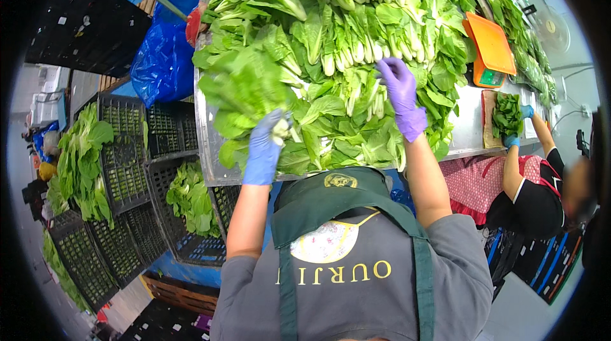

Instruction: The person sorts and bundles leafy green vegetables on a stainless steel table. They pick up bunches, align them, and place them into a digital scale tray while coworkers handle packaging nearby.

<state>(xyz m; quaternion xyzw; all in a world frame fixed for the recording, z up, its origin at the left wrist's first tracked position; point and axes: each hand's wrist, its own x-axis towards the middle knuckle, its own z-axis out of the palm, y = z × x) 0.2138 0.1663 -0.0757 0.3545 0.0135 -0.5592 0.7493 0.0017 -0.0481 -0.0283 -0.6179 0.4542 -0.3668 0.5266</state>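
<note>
My left hand (267, 143), in a blue glove, grips a bunch of leafy greens (243, 88) by its pale stem ends. The leaves fan out up and to the left and are blurred. In a purple glove, my right hand (403, 95) is over the pile of leafy greens (315, 31), its fingertips beside a row of white stem ends (367, 51). Whether those fingers pinch a stem cannot be made out. The pile covers most of the metal table (215, 169) before me.
Black plastic crates (125, 150) with greens stand at left, near a blue plastic bag (167, 50). An orange scale (491, 47) sits on the table's right side. A co-worker (525, 183) in blue gloves holds greens (507, 114) at the right.
</note>
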